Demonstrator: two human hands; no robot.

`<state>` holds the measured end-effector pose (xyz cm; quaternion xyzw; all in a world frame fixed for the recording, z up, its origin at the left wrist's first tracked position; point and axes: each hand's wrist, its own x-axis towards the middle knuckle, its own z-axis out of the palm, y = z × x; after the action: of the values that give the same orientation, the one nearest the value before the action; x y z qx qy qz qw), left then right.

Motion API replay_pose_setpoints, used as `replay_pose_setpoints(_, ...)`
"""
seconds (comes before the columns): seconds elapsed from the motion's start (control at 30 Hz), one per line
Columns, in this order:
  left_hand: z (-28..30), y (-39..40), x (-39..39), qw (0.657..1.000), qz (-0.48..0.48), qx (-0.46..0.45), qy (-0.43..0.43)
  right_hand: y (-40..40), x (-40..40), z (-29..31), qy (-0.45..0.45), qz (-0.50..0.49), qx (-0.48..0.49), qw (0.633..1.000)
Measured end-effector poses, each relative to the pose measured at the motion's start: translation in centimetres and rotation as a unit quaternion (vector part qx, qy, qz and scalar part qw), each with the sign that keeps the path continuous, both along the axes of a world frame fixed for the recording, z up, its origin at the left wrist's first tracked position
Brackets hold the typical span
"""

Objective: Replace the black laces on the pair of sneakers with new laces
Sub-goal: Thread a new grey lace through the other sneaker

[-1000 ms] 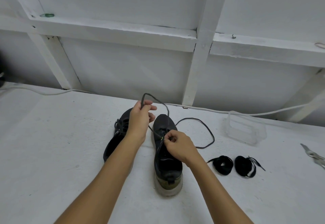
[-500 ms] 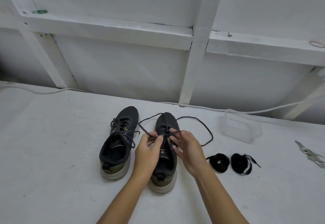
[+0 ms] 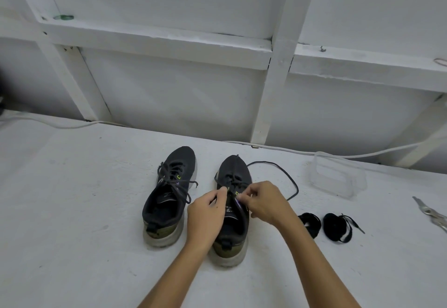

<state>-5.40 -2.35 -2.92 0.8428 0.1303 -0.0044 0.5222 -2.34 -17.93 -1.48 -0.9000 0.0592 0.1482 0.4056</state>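
Both hands worked at the eyelets of the right sneaker (image 3: 235,177). The left hand (image 3: 206,213) and the right hand (image 3: 264,204) each had fingertips curled in a pinch on the black lace (image 3: 281,169), whose free end looped over the worktop (image 3: 72,198) beside the toe. The left sneaker (image 3: 169,194), laced, stood just beside. Two coiled new laces (image 3: 337,226) lay to the right, near a clear container (image 3: 338,177) and scissors (image 3: 430,213).

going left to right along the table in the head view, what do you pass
left sneaker → left hand → right hand → first lace bundle → second lace bundle → scissors
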Motion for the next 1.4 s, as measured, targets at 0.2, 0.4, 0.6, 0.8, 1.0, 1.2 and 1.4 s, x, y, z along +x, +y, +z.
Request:
replay_pose_setpoints(0.2, 0.0, -0.1, 0.0, 0.999, -0.001, 0.036, -0.008, -0.3, 0.3, 1.8, -0.019, -0.034, 0.266, 0.963)
replay_pose_setpoints(0.4, 0.5, 0.4, 1.5, 0.996, -0.028, -0.037, 0.074, 0.3, 0.5, 1.2, 0.021, -0.160, 0.360, 0.919)
replay_pose_setpoints(0.6, 0.7, 0.3, 5.1, 0.991, -0.013, -0.057, 0.117, 0.6, -0.2, -0.3, 0.045, -0.161, 0.392, 0.905)
replay_pose_setpoints(0.8, 0.2, 0.1, 2.3, 0.996, -0.025, -0.047, 0.073, -0.6, 0.4, -0.2, 0.060, -0.218, 0.540, 0.811)
replay_pose_setpoints(1.0, 0.6, -0.2, 0.3, 0.999, -0.010, -0.031, 0.033, 0.1, 0.2, 0.3, -0.020, -0.121, 0.171, 0.978)
replay_pose_setpoints(1.2, -0.1, -0.1, 0.5, 0.999, 0.000, -0.019, 0.043, 1.2, 0.8, 0.9, -0.036, 0.064, -0.135, 0.988)
replay_pose_setpoints(1.4, -0.1, -0.2, 0.4, 0.999, 0.007, -0.028, 0.039, -0.5, 1.0, 2.4, -0.046, -0.046, 0.267, 0.961)
